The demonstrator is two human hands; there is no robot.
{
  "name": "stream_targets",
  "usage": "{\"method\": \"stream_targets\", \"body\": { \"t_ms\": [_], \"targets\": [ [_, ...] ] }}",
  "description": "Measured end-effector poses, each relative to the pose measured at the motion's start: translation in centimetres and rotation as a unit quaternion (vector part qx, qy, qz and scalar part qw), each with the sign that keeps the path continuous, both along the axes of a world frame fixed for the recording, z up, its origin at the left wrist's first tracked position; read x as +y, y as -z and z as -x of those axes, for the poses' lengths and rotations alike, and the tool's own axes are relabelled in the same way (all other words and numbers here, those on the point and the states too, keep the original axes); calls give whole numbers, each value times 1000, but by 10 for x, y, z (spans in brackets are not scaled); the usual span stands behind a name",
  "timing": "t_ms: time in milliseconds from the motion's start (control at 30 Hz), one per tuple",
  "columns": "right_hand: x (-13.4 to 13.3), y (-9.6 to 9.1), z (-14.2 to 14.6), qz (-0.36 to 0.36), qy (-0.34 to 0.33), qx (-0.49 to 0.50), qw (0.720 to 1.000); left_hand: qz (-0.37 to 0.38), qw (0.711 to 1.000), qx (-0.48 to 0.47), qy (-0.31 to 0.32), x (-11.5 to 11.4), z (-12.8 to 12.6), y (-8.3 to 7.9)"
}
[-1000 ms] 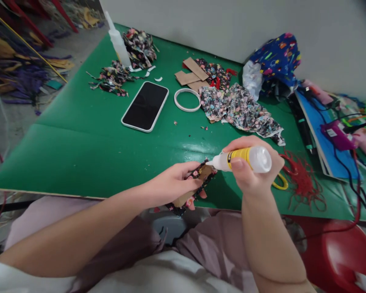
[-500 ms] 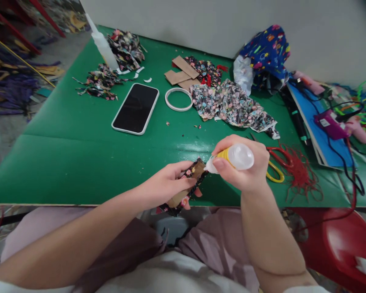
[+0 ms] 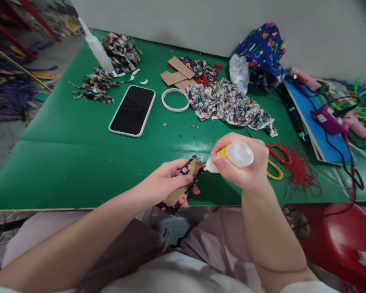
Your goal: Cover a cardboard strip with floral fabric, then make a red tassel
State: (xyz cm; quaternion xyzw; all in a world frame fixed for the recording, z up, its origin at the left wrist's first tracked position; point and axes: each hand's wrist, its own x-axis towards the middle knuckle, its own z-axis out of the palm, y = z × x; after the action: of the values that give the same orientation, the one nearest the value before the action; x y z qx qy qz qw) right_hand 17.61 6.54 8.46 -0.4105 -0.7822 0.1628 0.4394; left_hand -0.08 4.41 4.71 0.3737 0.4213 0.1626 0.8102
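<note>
My left hand [image 3: 164, 183] grips a small cardboard strip wrapped in black floral fabric [image 3: 184, 185] over the near edge of the green table [image 3: 79, 158]. My right hand [image 3: 247, 167] is wrapped round a clear glue bottle with a yellow label [image 3: 232, 155], tilted so that its white nozzle touches the strip's far end. Both hands are closed on what they hold.
A black phone [image 3: 132, 110], a white ring [image 3: 175, 99], cardboard pieces [image 3: 177, 73], floral fabric scraps [image 3: 228, 106], a second glue bottle [image 3: 95, 44], red-handled scissors [image 3: 273, 160] with red threads [image 3: 299, 171], and cabled tools [image 3: 326, 122] at the right. A red stool [image 3: 344, 240] stands below.
The glue bottle has tipped further down and closer to the strip. The view has shifted slightly; the hands stay at the table's near edge.
</note>
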Motion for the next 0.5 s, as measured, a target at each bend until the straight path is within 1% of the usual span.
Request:
{"method": "stream_targets", "body": {
  "t_ms": [133,233,500],
  "targets": [
    [0,0,1,-12,-5,16,1000,0,1000,-2,-3,0,0,1],
    [0,0,1,-10,-3,8,1000,-2,1000,-1,1,0,0,2],
    [1,-2,-2,-15,16,35,999,10,1000,-6,-23,1,-1,-6]
  ]
}}
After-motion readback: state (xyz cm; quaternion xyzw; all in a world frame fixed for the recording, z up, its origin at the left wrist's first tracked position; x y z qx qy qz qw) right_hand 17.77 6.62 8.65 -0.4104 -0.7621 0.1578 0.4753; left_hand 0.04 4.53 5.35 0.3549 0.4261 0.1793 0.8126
